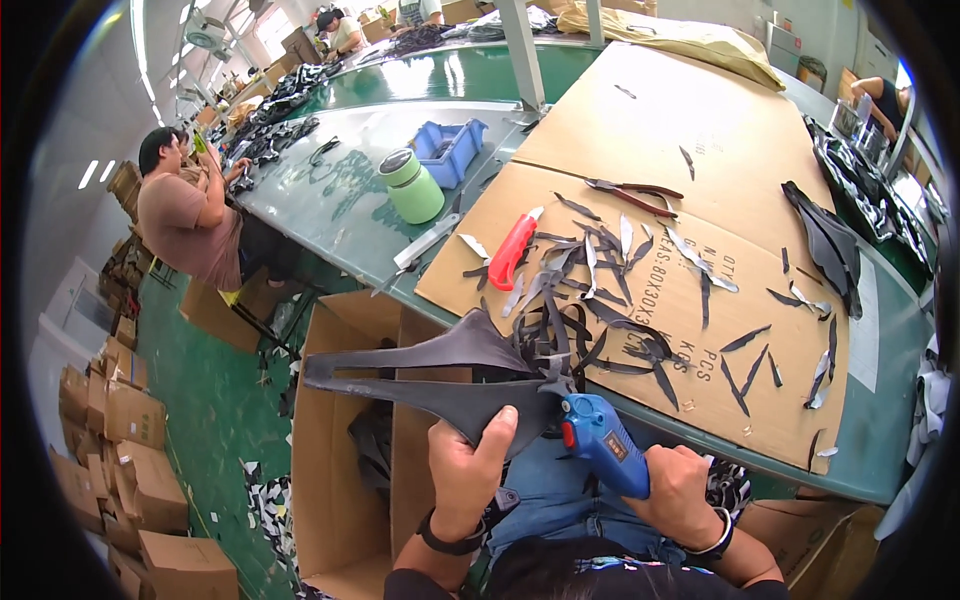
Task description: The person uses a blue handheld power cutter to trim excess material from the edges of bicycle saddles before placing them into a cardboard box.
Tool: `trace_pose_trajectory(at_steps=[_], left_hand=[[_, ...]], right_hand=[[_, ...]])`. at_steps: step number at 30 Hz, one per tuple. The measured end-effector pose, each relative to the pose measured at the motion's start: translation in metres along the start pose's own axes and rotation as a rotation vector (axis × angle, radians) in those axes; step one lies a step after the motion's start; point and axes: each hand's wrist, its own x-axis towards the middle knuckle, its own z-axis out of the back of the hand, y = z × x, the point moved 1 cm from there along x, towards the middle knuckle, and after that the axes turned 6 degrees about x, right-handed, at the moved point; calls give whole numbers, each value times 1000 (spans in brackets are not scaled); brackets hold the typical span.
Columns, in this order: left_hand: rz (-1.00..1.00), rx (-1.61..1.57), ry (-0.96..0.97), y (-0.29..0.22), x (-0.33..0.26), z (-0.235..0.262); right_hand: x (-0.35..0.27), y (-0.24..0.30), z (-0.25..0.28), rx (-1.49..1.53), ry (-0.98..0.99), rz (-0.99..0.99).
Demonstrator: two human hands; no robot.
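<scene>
My left hand (468, 462) grips a black bicycle-saddle-shaped piece (425, 393) with a long slot through its middle, the thumb on top. The piece is held level over the table's front edge and an open carton. In my right hand (685, 492) is a blue handheld power cutter (608, 448) with a red button. Its head meets the right end of the black piece; the blade itself cannot be made out. Thin black trimmed strips (560, 325) lie bunched just beyond the cutter's head. A similar black piece (828, 245) rests at the cardboard's right side.
A cardboard sheet (730, 160) covers much of the table, with a red utility knife (514, 250), red-handled nippers (645, 195) and scattered scraps. Left of it stand a green jar (412, 190) and blue bin (448, 150). Below is an open carton (345, 500). A person (190, 210) sits left.
</scene>
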Motion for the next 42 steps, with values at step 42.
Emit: trace_pose_trajectory(at_steps=[42], left_hand=[[309, -664, 355, 10, 48, -89]], right_hand=[[-37, -49, 42, 294, -345, -535]])
